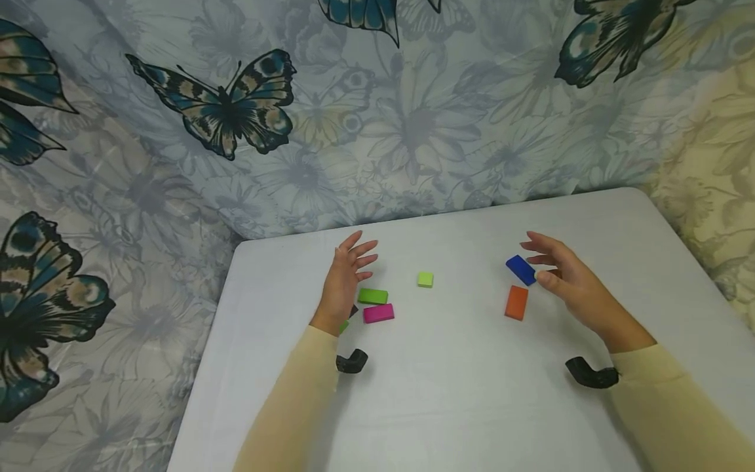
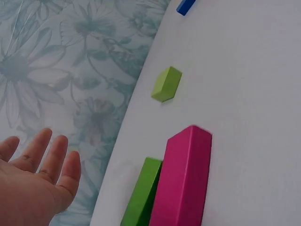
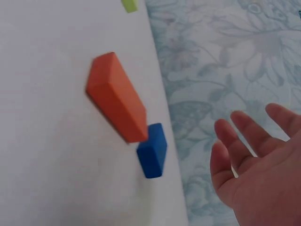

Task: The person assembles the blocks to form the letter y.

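The two hands are well apart, with fingers relaxed and parted, gripping nothing. The left hand point(image 1: 342, 285) is positioned left of centre in the head view. Just beside it, to its lower right, a green block point(image 1: 373, 296) lies on the tabletop point(image 1: 448, 400), with a magenta block point(image 1: 379, 313) directly below. A dark piece point(image 1: 354, 311) and a second green piece point(image 1: 344, 326) are partly hidden by the left wrist.

The right hand point(image 1: 572, 283) is positioned right of centre. Its thumb overlaps the end of a blue block point(image 1: 521, 269) in the head view; the right wrist view shows the hand clear of it. An orange block point(image 1: 516, 303) lies just below the blue block. A small light-green block point(image 1: 425, 280) lies between the hands, nearer the left group.

A black curved fitting point(image 1: 592, 375) projects from the right sleeve point(image 1: 660, 387); a similar fitting point(image 1: 352, 361) projects from the left sleeve point(image 1: 301, 393). Butterfly-print fabric point(image 1: 413, 131) fills the upper frame.
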`<state>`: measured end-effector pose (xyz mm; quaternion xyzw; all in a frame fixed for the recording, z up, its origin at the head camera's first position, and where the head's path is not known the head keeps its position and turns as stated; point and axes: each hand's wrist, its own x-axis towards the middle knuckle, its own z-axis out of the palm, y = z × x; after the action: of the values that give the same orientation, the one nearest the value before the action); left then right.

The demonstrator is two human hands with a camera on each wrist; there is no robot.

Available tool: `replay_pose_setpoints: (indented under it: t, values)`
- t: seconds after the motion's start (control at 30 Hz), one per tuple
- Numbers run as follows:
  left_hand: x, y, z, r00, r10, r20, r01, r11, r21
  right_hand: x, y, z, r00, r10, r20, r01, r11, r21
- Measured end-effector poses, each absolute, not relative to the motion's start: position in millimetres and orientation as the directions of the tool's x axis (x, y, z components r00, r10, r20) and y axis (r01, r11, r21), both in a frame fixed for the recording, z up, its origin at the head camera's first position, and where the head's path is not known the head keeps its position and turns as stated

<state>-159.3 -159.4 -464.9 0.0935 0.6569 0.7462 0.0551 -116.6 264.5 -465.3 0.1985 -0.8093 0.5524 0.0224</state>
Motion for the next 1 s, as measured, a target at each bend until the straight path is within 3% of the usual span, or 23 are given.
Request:
replay_pose_setpoints:
  t: [0.47,0.73,1.0]
  values:
    - [-161,-111,-509,-0.989,0.147,-0.034,-0.032,0.014,0.999,-109,257,-499,-0.952,-0.211,0.221,-0.283,0.337,-0.898]
    - [-157,-87,-521,-0.991,0.097,0.091,0.115,0.284,0.952,-103,254,-518,-0.962,-0.182,0.201,-0.253,0.335,-0.908]
    - [-157,-61,-528,-0.991,0.081,0.109,0.127,0.282,0.951,-96,251,-530,-0.967,-0.128,0.221,-0.250,0.293,-0.923]
